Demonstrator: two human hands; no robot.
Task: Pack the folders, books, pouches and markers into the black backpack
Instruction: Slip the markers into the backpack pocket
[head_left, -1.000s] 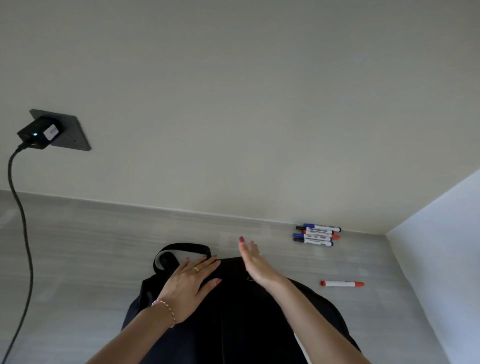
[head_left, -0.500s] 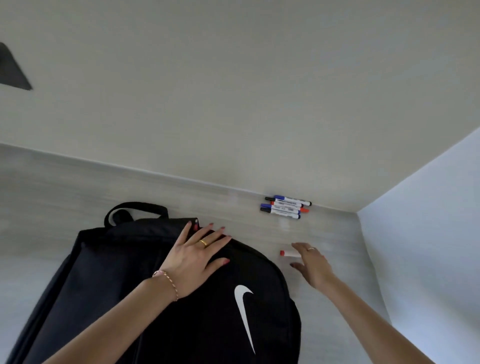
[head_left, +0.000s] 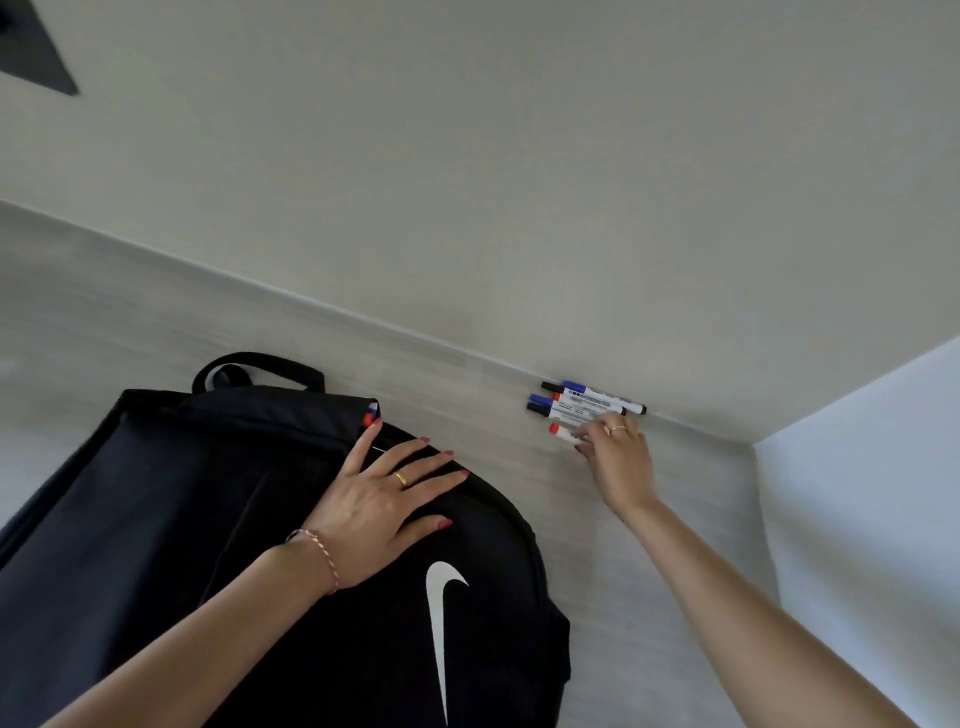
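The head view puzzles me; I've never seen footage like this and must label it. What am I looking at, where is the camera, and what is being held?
No machine here: a person wears a camera on the head, looking down at their own two bare hands. The left hand lies flat, fingers spread, on a black backpack that lies on a pale grey surface. The right hand reaches to a cluster of markers by the wall and pinches a red-capped marker just in front of them. Something red and blue peeks from the backpack's top opening.
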